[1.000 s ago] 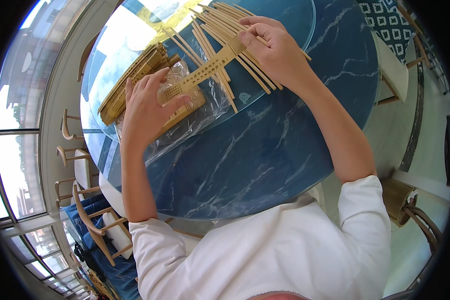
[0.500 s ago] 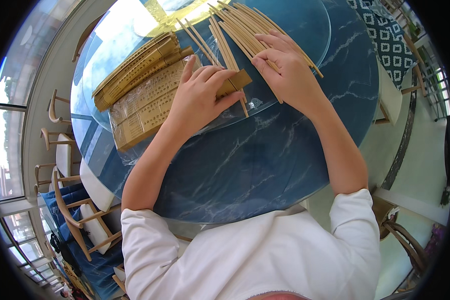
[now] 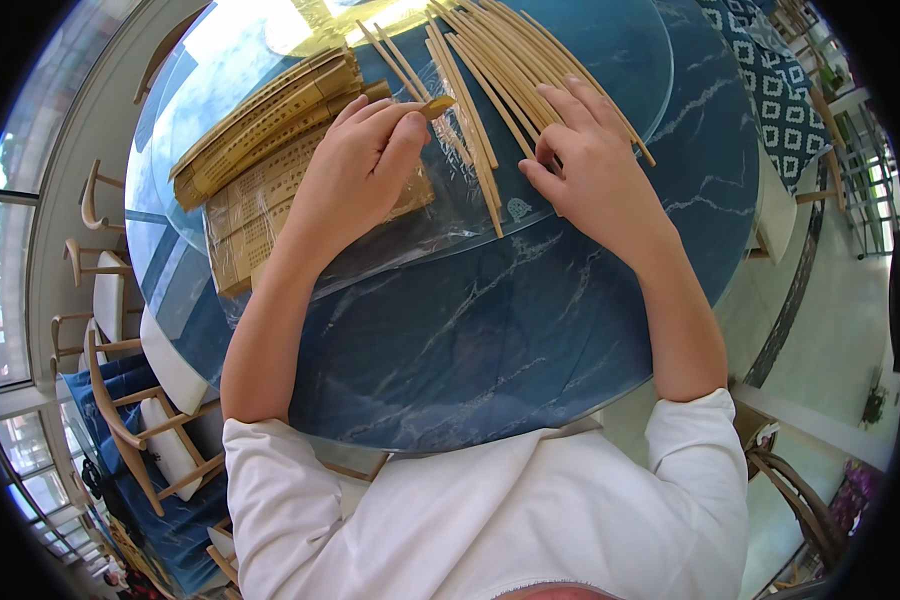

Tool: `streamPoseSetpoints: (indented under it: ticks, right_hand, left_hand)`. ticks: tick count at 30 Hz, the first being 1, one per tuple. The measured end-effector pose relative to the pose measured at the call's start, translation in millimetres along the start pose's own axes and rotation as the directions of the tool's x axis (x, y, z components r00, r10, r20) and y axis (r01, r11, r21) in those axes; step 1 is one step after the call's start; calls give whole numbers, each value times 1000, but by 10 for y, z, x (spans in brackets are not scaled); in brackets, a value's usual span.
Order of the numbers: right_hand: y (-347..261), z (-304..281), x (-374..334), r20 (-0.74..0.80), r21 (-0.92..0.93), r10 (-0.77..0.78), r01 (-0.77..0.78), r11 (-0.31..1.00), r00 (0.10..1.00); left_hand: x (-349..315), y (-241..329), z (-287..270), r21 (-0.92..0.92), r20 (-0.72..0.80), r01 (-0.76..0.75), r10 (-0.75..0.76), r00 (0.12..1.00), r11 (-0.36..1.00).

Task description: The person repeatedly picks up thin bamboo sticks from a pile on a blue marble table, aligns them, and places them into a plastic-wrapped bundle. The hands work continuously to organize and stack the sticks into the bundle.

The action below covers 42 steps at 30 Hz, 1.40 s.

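My left hand [image 3: 362, 165] pinches a brown paper chopstick sleeve [image 3: 439, 106] between thumb and fingers; its end is bowed open toward the right. Under that hand lies a clear plastic-wrapped pack of printed brown sleeves [image 3: 255, 205], with a loose stack of sleeves [image 3: 265, 125] fanned on top. My right hand [image 3: 595, 170] rests over a pile of wooden chopsticks [image 3: 510, 65], with thumb and forefinger curled around some at its left edge. How many it grips is hidden. Several chopsticks [image 3: 470, 115] lie separately on clear plastic between my hands.
All this sits at the far side of a round blue marbled table [image 3: 470, 340], partly on its glass turntable [image 3: 655, 60]. Wooden chairs [image 3: 175, 440] with pale seats stand at the left. A patterned cloth [image 3: 775, 100] hangs at the far right.
My left hand has drawn up and left and turned, tilting the sleeve so its end bows open. My right hand has shifted slightly right and down along the chopstick pile.
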State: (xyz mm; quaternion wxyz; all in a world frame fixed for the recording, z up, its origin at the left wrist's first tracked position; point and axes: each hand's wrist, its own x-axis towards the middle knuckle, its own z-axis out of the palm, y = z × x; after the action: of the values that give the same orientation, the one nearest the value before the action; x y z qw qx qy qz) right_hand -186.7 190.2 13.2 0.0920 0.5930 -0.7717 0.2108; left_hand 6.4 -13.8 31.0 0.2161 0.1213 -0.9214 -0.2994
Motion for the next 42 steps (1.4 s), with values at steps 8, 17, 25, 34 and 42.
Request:
streamPoseSetpoints:
  ticks: [8, 17, 25, 34, 42]
  right_hand:
    - [132, 39, 33, -150, 113, 112, -96, 989, 982]
    - [1216, -461, 64, -31, 862, 405, -181, 474, 914]
    - [1395, -510, -11, 98, 864, 167, -168, 476, 981]
    - [1438, -543, -38, 99, 831, 170, -176, 527, 980]
    - [1410, -557, -50, 70, 823, 159, -147, 549, 985]
  left_hand:
    - [0, 0, -76, -108, 75, 194, -187, 979, 975]
    - [-7, -22, -132, 21, 68, 225, -226, 972, 974]
    - [-6, -44, -205, 50, 14, 256, -257, 966, 965]
    - [4, -11, -189, 58, -9, 250, -250, 968, 966]
    - [42, 56, -218, 131, 68, 354, -365, 929, 926]
